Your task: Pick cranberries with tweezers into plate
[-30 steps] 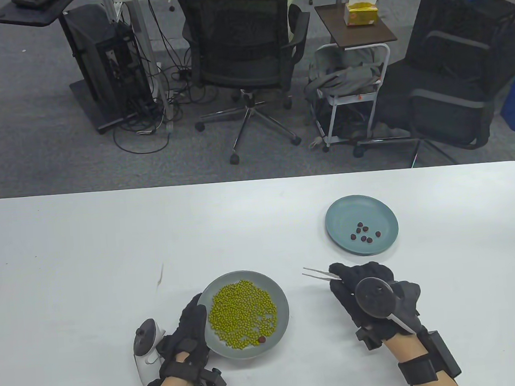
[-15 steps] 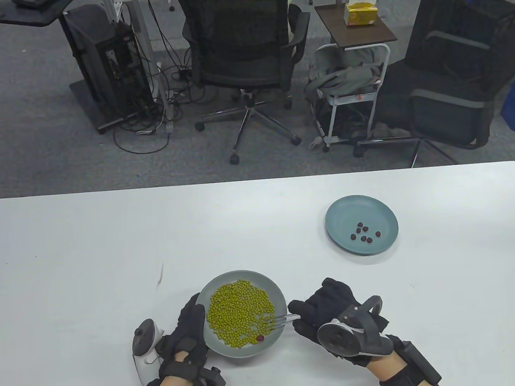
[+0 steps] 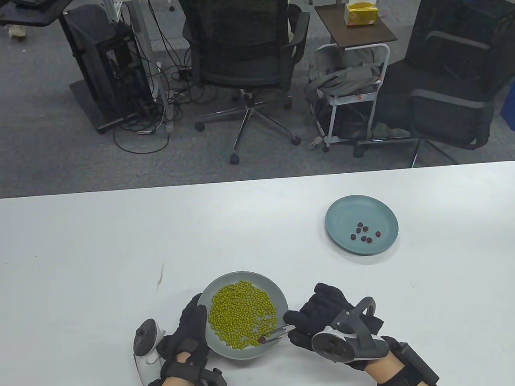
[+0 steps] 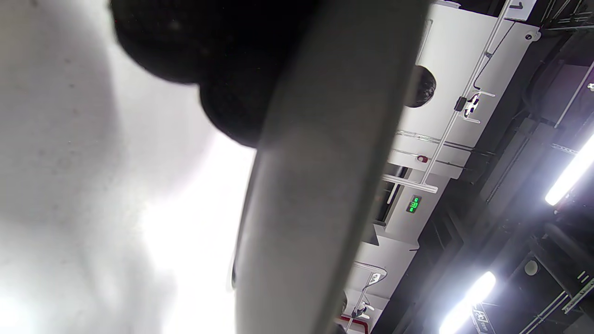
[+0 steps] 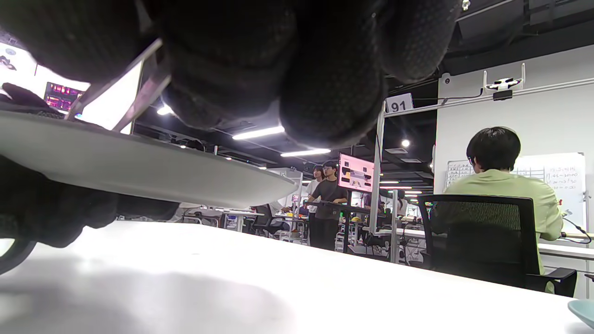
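Note:
A grey plate (image 3: 278, 296) of green beans sits near the table's front edge, tilted up on its left side. My left hand (image 3: 186, 336) grips its left rim. One red cranberry (image 3: 260, 340) lies among the beans at the plate's lower right. My right hand (image 3: 323, 319) holds metal tweezers (image 3: 277, 333), whose tips are at the cranberry. I cannot tell if the tips have closed on it. A blue-green plate (image 3: 377, 210) at the right holds several cranberries (image 3: 364, 232). In the right wrist view the grey plate's rim (image 5: 139, 162) and the tweezers (image 5: 134, 93) show from the side.
The white table (image 3: 87, 242) has a small brown mark (image 3: 160, 275) left of the grey plate. Beyond the far edge stand office chairs (image 3: 241, 38), a cart (image 3: 352, 92) and a computer tower (image 3: 109, 62).
My right hand swung left from above the table down to the grey plate. The tweezers' tips moved over the beans and reached the lone cranberry. The left hand stayed on the rim.

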`<action>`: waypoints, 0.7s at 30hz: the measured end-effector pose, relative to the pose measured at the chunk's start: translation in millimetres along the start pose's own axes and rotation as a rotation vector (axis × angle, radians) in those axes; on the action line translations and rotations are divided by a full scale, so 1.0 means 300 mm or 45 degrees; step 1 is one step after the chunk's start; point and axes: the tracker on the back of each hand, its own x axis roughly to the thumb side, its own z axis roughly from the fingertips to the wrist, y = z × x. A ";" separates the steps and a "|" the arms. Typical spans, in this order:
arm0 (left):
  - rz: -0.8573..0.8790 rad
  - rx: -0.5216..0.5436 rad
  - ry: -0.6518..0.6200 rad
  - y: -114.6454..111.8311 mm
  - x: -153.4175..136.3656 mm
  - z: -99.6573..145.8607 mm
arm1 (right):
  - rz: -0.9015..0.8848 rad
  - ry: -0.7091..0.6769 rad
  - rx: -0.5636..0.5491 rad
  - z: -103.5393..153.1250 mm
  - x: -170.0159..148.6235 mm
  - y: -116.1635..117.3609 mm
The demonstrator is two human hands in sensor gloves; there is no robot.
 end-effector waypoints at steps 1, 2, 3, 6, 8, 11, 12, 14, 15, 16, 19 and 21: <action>0.001 0.000 0.000 0.001 -0.001 0.000 | 0.003 -0.002 -0.001 0.000 0.002 0.000; 0.004 -0.001 0.001 0.000 -0.002 -0.001 | 0.009 -0.010 -0.006 0.000 0.006 0.001; 0.004 -0.002 0.002 0.000 -0.002 0.000 | 0.011 -0.011 -0.006 0.000 0.009 0.001; 0.002 -0.003 0.002 0.000 -0.003 0.000 | 0.043 -0.026 -0.009 0.001 0.023 0.003; -0.001 -0.004 0.001 -0.001 -0.002 0.000 | 0.049 -0.032 -0.017 0.003 0.029 0.006; -0.009 -0.005 0.000 0.000 -0.005 -0.001 | 0.053 -0.042 -0.034 0.004 0.032 0.006; -0.003 -0.006 0.002 0.000 -0.006 -0.002 | 0.051 -0.041 -0.036 0.005 0.031 0.006; -0.002 -0.007 0.002 -0.001 -0.005 -0.001 | 0.044 -0.036 -0.044 0.006 0.029 0.007; -0.002 -0.008 0.002 -0.001 -0.005 -0.001 | 0.043 -0.033 -0.043 0.006 0.029 0.007; -0.002 -0.007 0.002 -0.001 -0.005 -0.001 | 0.037 -0.028 -0.044 0.006 0.027 0.008; 0.000 -0.008 0.003 -0.002 -0.006 0.000 | 0.017 -0.011 -0.046 0.006 0.019 0.010; -0.004 -0.008 0.005 -0.003 -0.007 0.000 | -0.017 0.016 -0.052 0.006 0.007 0.008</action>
